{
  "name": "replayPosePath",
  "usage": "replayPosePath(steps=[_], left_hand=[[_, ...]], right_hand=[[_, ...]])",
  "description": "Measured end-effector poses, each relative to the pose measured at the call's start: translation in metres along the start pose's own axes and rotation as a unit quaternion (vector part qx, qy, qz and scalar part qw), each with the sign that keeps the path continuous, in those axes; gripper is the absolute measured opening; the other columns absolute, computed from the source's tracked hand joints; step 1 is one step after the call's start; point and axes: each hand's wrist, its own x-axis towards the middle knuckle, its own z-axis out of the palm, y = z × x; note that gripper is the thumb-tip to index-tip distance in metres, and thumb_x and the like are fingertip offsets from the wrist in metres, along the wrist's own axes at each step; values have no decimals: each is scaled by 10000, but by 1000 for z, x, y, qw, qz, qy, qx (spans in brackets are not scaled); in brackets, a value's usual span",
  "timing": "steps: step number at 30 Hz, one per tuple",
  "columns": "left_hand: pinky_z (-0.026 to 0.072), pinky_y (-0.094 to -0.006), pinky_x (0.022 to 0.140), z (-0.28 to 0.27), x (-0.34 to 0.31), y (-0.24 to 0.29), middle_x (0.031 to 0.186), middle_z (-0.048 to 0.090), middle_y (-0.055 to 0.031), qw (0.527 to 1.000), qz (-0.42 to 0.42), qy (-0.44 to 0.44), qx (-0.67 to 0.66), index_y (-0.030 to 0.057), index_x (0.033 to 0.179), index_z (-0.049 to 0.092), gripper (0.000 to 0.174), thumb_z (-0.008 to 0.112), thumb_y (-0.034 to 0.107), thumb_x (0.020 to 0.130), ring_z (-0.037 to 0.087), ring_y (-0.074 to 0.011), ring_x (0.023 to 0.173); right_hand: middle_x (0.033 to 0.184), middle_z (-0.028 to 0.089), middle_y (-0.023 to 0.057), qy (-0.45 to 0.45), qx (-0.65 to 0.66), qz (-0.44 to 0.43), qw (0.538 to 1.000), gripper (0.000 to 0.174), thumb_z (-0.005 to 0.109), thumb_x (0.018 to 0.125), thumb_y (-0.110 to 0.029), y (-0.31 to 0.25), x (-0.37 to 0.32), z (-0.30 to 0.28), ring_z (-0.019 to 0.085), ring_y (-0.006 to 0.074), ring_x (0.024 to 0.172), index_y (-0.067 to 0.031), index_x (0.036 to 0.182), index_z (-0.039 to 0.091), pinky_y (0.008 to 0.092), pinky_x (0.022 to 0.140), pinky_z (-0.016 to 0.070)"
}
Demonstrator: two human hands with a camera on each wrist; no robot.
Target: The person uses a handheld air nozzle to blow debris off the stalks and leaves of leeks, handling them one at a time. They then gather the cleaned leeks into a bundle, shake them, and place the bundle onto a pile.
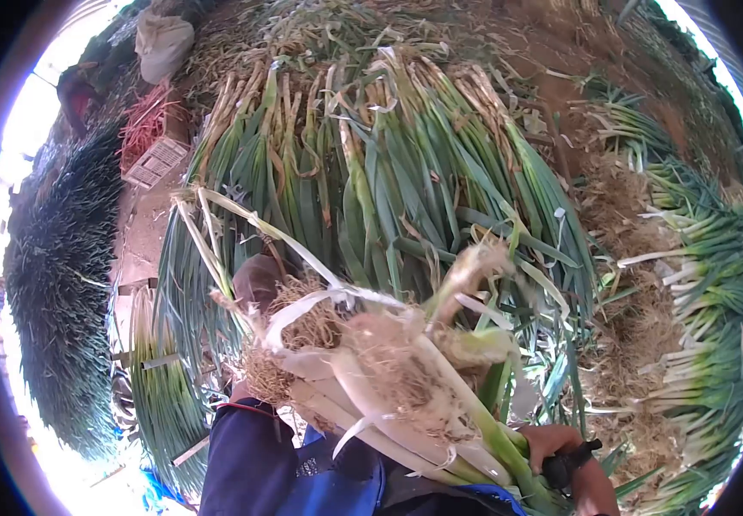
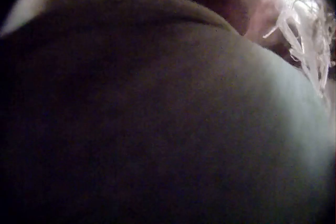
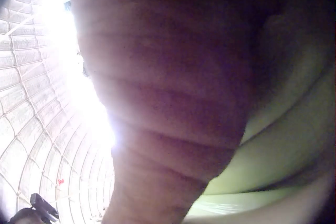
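Note:
A bunch of pale-stalked onion-like plants (image 1: pixel 466 456) lies slantwise across the person's front in the head view, its tangled roots (image 1: pixel 397 370) toward the camera. The right hand (image 1: pixel 550 443) grips the green part at lower right, a dark band around its wrist. In the right wrist view, skin of the right hand (image 3: pixel 168 87) fills the middle beside pale green stalks (image 3: pixel 262 166). Only a sliver of the left hand (image 1: pixel 238 391) shows by the cuff, behind the roots; its fingers are hidden. The left wrist view is mostly dark, with blurred skin and whitish strands (image 2: pixel 310 45) at upper right.
Long green plants (image 1: pixel 388 189) lie in a wide pile ahead. More bundles (image 1: pixel 698 301) line the right side, beside dry root litter (image 1: pixel 625 344). At left stand a dark green heap (image 1: pixel 66 284), a smaller bundle (image 1: pixel 160 387), red strands (image 1: pixel 149 120) and a whitish sack (image 1: pixel 165 43).

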Motion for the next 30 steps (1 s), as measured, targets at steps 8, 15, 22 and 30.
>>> replayPosePath(steps=[8, 15, 22, 30], left_hand=[[607, -365, 776, 10, 98, 22, 1113, 753, -123, 988, -20, 8, 151, 35, 1261, 681, 479, 769, 287, 863, 723, -223, 819], [610, -358, 755, 2, 110, 17, 1094, 758, -112, 959, -42, -4, 281, 44, 1219, 703, 479, 794, 320, 838, 726, -215, 808], [613, -352, 734, -17, 170, 32, 1074, 764, -100, 915, -66, -18, 398, 53, 1177, 726, 482, 820, 354, 813, 729, -206, 796], [529, -264, 582, -87, 126, 158, 777, 755, -58, 832, 4, 428, 353, 79, 959, 810, 309, 815, 382, 898, 669, -101, 618]], right_hand=[[1249, 698, 71, -24, 25, 21, 999, 1094, 1031, 500, -405, 2, -5, -5, 634, 149, 1116, 23, 1387, 554, 301, 998, 498], [1252, 700, 77, 22, -12, -37, 999, 1092, 1012, 518, -456, 14, -4, -3, 632, 141, 1119, 41, 1378, 559, 302, 980, 505], [1258, 698, 78, 19, -8, -26, 999, 1062, 1008, 527, -397, 41, 2, -14, 641, 131, 1115, 50, 1378, 556, 291, 974, 508], [1242, 703, 71, 16, 73, -46, 996, 968, 1004, 594, -359, 68, -44, 18, 635, 170, 1133, -21, 1392, 574, 366, 985, 513]])
